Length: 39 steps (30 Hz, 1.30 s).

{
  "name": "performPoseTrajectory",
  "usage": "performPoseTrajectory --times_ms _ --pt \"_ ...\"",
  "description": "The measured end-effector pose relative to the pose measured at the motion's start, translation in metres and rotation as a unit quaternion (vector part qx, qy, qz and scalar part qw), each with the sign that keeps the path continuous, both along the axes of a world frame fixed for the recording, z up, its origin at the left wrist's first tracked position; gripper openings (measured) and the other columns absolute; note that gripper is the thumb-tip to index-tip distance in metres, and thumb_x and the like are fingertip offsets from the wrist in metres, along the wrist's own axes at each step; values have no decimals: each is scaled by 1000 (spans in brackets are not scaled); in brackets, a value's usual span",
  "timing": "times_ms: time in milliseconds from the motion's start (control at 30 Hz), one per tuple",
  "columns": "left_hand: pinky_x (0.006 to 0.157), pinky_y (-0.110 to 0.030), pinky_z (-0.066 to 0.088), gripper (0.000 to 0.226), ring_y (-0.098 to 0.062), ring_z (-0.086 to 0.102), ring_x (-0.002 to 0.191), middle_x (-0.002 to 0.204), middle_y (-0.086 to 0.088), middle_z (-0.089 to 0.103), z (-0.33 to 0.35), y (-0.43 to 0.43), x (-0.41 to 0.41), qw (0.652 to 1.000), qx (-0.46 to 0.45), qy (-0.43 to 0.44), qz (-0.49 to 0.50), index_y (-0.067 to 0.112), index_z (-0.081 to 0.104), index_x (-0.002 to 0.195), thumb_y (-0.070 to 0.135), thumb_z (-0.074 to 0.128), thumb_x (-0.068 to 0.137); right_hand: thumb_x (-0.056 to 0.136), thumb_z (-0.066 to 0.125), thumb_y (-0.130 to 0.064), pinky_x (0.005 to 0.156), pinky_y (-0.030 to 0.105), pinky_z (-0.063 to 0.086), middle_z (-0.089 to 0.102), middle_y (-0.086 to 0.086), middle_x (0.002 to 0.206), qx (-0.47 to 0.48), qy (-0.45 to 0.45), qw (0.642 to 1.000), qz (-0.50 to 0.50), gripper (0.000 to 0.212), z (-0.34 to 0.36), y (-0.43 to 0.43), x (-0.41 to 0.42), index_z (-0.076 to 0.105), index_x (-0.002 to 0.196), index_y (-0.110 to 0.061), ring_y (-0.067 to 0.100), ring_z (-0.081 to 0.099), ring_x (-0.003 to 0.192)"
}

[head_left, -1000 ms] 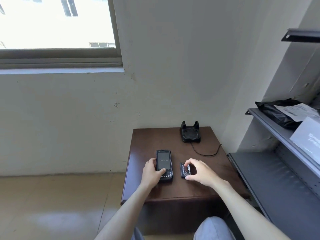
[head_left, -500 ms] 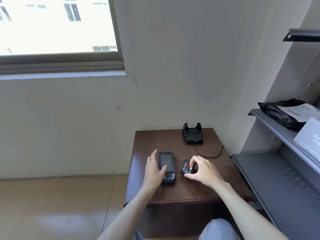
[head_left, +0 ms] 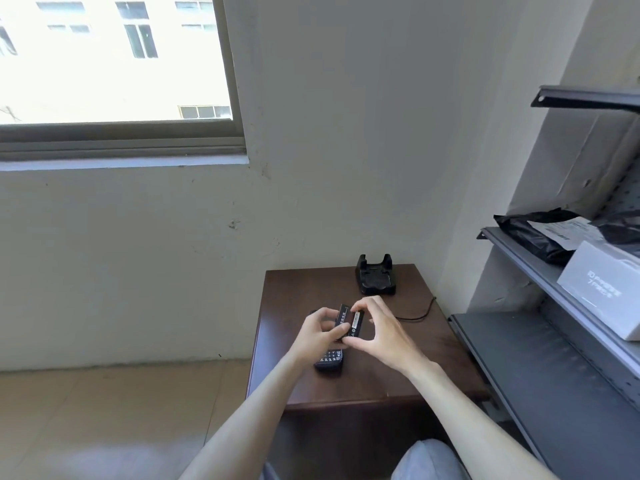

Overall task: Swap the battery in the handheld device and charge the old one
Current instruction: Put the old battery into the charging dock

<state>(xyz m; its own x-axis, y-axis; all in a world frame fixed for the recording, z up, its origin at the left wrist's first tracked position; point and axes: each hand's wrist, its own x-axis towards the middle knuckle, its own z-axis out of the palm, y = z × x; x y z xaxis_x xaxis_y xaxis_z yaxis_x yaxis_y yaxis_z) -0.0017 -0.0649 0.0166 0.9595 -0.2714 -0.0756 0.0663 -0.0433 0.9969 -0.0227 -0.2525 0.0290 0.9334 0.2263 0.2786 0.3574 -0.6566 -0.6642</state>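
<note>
Both hands' grip [head_left: 348,327] lifts the battery [head_left: 350,323] — black, white-labelled — above the handheld device [head_left: 329,358].

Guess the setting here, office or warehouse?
Probably a stockroom or back office corner: metal shelving with a black parcel bag and white box, plus a charging cradle on a small wooden table.

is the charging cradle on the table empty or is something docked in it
Empty. The black charging cradle at the back of the table shows a bare slot between its two prongs; the battery is in both hands, in front of it.
</note>
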Motion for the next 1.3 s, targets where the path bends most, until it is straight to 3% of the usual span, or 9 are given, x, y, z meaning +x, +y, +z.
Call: performPoseTrajectory --times_ms 133,233,367,567,700,867,967,1100,1300 --pt "88 -45 62 25 -34 74 102 109 -26 73 0 10 -4 1000 -27 -7 -12 -3 54 113 5 69 95 91 70 -37 85 22 51 59 -18 115 57 24 998 -27 37 3 3 3 56 126 -34 -1 59 107" --pt "88 -44 60 19 -28 72 92 104 -25 73 0 14 -5 999 -7 -32 -11 2 56 101 -1 72 90 90 74 -30 77 21 48 67 -15 99 37 -1 999 -18 17 5 5 5 69 106 -30 3 63 94" --pt "72 -28 56 20 -19 66 81 90 -13 70 4 18 -6 998 28 -60 -1 3 59 90 -9 74 81 83 81 -25 69 13 40 67 -13 89 27 -24 999 -11 12 6 10 -1 73 92 -28 5 62 84" --pt "77 -27 57 21 -16 68 86 95 -13 72 4 19 -4 995 48 -83 10 -3 61 94 -9 75 79 80 83 -22 70 15 42 67 -9 84 45 -31 998 -20 12 3 12 -1 74 86 -26 7 62 81" --pt "86 -29 56 34 -8 68 95 101 5 73 -1 12 -3 983 121 -128 52 19 63 104 12 83 77 80 83 -22 71 20 49 73 -10 78 115 8 991 -65 10 1 14 4 74 82 -24 7 67 76" --pt "91 -10 45 63 1 58 109 117 12 56 -2 -4 -1 945 224 -227 75 25 52 132 20 84 78 80 85 -14 68 30 63 77 3 74 268 59 950 -146 9 -3 14 16 76 83 -15 18 75 64" --pt "93 -17 49 59 -2 60 106 120 15 52 -3 -13 2 928 253 -258 91 23 55 132 16 81 80 82 83 -10 68 37 64 77 12 79 337 89 922 -171 13 -6 10 26 74 91 -6 22 75 64" --pt "89 -8 44 51 -1 60 102 117 15 58 -3 -23 10 915 258 -289 112 21 62 128 15 82 82 85 80 -11 70 37 64 78 11 81 357 112 909 -181 19 -11 1 40 73 101 -3 22 75 67" --pt "96 -30 51 53 -12 63 108 123 11 65 -6 -38 46 902 294 -296 111 17 65 132 24 82 82 95 67 -10 61 28 61 75 8 88 334 130 913 -193 16 -13 -21 68 71 110 -6 17 72 70"
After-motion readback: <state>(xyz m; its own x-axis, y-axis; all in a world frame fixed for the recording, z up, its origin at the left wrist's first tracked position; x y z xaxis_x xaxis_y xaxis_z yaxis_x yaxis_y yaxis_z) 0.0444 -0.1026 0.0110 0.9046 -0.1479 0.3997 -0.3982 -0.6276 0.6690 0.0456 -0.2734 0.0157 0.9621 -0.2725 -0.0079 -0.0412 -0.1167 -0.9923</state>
